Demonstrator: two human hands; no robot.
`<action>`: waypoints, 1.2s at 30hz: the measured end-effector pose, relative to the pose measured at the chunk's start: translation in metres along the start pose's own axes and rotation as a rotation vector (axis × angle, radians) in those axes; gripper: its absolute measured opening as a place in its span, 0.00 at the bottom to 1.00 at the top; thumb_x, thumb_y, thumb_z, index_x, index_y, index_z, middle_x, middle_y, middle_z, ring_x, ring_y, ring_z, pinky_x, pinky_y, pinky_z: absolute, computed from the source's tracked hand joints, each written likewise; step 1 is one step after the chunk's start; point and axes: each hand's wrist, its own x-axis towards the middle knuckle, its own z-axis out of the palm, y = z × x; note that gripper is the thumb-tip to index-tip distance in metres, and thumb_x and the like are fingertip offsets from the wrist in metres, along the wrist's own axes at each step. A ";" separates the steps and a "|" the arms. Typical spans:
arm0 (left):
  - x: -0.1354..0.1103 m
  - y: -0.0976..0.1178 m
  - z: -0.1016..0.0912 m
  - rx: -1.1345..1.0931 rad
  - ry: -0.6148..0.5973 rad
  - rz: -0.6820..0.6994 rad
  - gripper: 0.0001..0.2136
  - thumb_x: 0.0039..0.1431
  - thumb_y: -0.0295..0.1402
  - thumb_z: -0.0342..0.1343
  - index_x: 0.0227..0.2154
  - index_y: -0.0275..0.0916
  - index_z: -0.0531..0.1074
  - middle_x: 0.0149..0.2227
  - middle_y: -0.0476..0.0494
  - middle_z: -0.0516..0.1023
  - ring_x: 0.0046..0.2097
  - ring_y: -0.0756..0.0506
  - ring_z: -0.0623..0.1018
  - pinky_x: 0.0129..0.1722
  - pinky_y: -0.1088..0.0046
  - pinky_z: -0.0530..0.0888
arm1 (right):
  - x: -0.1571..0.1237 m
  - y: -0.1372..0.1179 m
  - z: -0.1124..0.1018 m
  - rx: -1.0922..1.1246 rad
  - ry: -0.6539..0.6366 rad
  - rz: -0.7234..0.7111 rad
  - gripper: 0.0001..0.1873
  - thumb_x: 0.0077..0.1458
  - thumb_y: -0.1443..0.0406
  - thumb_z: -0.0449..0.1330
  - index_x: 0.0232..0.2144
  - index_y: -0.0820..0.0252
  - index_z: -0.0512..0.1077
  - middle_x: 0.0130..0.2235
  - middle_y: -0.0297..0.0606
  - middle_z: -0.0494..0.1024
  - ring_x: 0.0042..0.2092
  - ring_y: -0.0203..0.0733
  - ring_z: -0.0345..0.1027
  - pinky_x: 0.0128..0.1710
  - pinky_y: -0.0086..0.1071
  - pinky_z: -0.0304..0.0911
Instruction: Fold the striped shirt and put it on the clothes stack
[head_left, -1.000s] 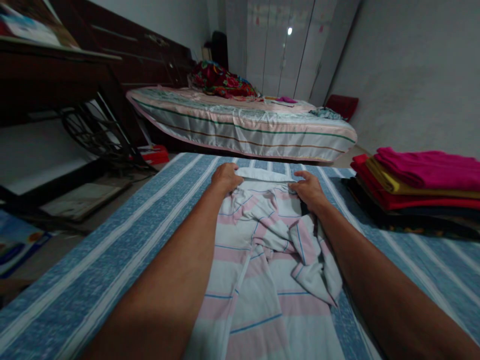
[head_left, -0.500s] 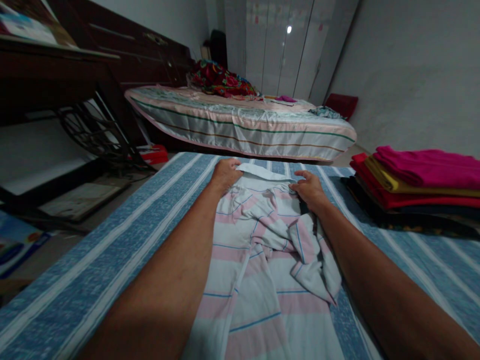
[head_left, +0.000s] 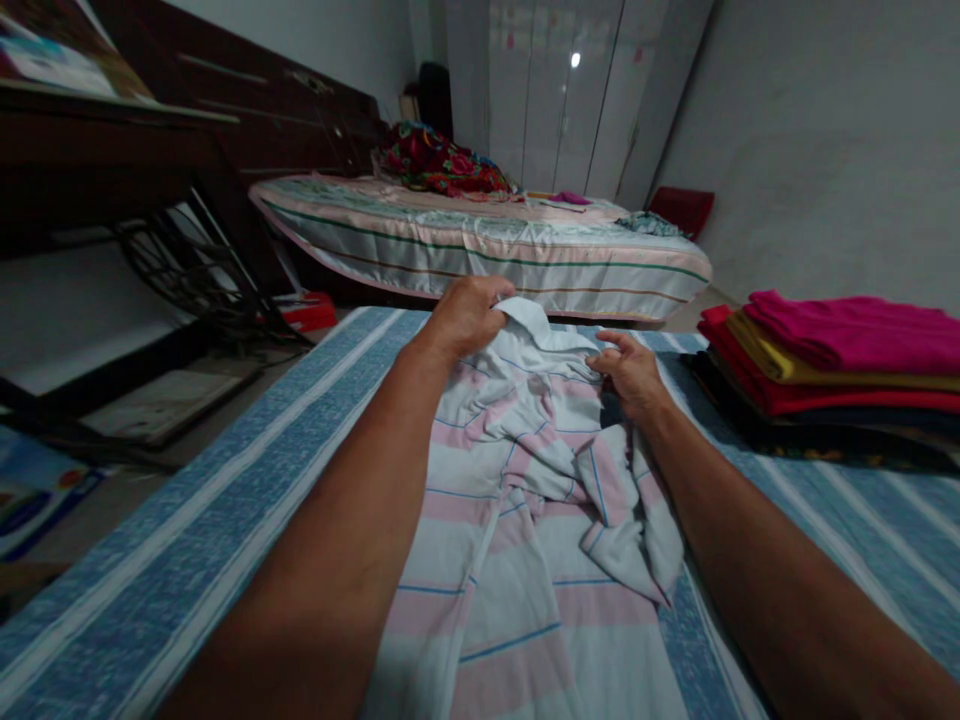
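A white collared shirt (head_left: 517,560) with pink bands and thin blue lines lies on the blue striped bed cover (head_left: 300,440), collar end away from me. My left hand (head_left: 471,315) pinches the left end of the white collar (head_left: 529,318) and holds it raised off the cover. At the collar's right end, my right hand (head_left: 628,372) has its thumb and lower fingers closed on the fabric, while the index finger points inward above it. Bunched folds, probably a sleeve (head_left: 607,480), lie across the shirt's middle and right side. A dark patch shows under my right wrist.
To the right sits a stack of folded clothes (head_left: 855,350) in pink, yellow, red and dark cloth. Beyond the near bed stands another bed (head_left: 480,245) with a red floral blanket (head_left: 450,165). At left is a dark table (head_left: 112,150) with an iron frame underneath.
My left hand has risen and moved right and away, lifting the left end of the collar, which now curls up. My right hand has shifted slightly to the right.
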 end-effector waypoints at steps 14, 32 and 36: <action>-0.022 -0.051 0.033 0.156 0.050 -0.308 0.23 0.47 0.31 0.57 0.49 0.39 0.70 0.41 0.41 0.78 0.45 0.41 0.75 0.46 0.69 0.68 | 0.003 0.013 0.006 -0.348 0.050 -0.100 0.26 0.33 0.63 0.60 0.41 0.61 0.66 0.18 0.24 0.64 0.18 0.31 0.56 0.17 0.24 0.50; -0.021 -0.058 0.038 -0.075 0.031 -0.366 0.26 0.40 0.28 0.59 0.48 0.34 0.71 0.38 0.41 0.77 0.40 0.43 0.76 0.41 0.71 0.72 | 0.005 0.017 0.006 -0.465 0.011 -0.196 0.32 0.33 0.66 0.59 0.46 0.62 0.66 0.22 0.25 0.64 0.23 0.34 0.57 0.22 0.26 0.53; -0.023 -0.060 0.040 -0.062 0.016 -0.370 0.23 0.41 0.28 0.58 0.45 0.34 0.73 0.35 0.42 0.78 0.39 0.43 0.76 0.42 0.70 0.72 | 0.009 0.024 0.004 -0.616 0.034 -0.241 0.32 0.34 0.68 0.58 0.48 0.61 0.66 0.24 0.27 0.66 0.27 0.36 0.61 0.27 0.27 0.56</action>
